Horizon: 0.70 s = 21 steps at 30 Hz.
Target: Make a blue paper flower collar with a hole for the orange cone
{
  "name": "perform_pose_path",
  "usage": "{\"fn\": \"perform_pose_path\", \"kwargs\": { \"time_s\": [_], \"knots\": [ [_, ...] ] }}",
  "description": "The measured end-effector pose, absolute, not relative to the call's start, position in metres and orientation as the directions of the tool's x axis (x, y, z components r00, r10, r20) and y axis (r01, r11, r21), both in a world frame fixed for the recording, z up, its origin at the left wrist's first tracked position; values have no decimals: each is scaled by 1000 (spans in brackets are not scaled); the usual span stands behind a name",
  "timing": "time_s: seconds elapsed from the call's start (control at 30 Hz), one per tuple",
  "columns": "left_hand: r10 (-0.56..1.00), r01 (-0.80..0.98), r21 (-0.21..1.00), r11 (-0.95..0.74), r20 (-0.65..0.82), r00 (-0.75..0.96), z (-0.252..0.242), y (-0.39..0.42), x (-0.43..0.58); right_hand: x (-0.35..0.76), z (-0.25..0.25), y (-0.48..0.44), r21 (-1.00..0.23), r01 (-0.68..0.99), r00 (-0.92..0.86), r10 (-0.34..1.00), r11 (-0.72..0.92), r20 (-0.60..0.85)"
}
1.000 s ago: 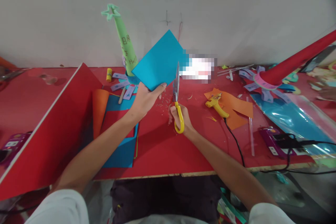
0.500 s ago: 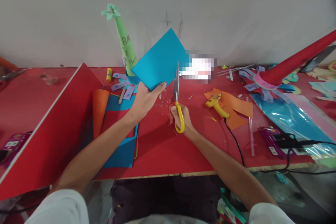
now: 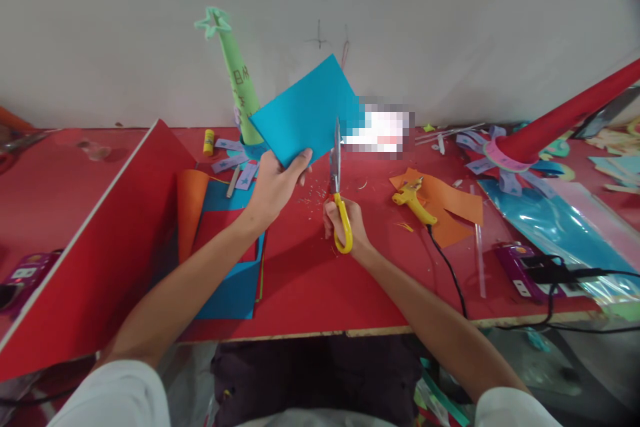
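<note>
My left hand (image 3: 281, 183) pinches the lower corner of a blue sheet of paper (image 3: 305, 110), thumb on its front face, and holds it tilted above the table. In my right hand (image 3: 353, 220) is a pair of scissors (image 3: 342, 213) with yellow handles, fingers wrapped through the loops. Its blades point upward and stand at the paper's right edge, seemingly close together; whether they touch the sheet I cannot tell. Behind the paper's left corner rises a green paper cone hat (image 3: 237, 80) topped with a star.
A yellow hot glue gun (image 3: 415, 201) lies on orange paper (image 3: 453, 203) to the right, its cord running over the table edge. A red panel (image 3: 110, 233) stands upright at left beside an orange cone (image 3: 189, 203). A purple power strip (image 3: 520, 270) sits at right.
The blue sheet has turned slightly and tipped in my left hand, its top corner shifting a little right. The scissors have stayed almost in place.
</note>
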<state>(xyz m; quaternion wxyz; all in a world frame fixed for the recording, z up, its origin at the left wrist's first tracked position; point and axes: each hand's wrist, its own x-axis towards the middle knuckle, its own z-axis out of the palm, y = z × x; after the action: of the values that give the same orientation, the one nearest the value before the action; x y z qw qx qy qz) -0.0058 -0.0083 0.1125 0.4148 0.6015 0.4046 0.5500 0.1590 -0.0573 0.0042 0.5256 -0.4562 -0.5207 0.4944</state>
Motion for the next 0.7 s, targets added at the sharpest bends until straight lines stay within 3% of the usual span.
{"fn": "perform_pose_path", "kwargs": {
  "time_s": [0.37,0.7],
  "knots": [
    [922,35,923,-384,382,67,111,-4,-9,159,3,-59,-995,-18,-39,995,96,97],
    [911,250,876,-412,396,113,115,-9,-9,150,-6,-54,-988,-88,-81,987,129,136]
  ]
}}
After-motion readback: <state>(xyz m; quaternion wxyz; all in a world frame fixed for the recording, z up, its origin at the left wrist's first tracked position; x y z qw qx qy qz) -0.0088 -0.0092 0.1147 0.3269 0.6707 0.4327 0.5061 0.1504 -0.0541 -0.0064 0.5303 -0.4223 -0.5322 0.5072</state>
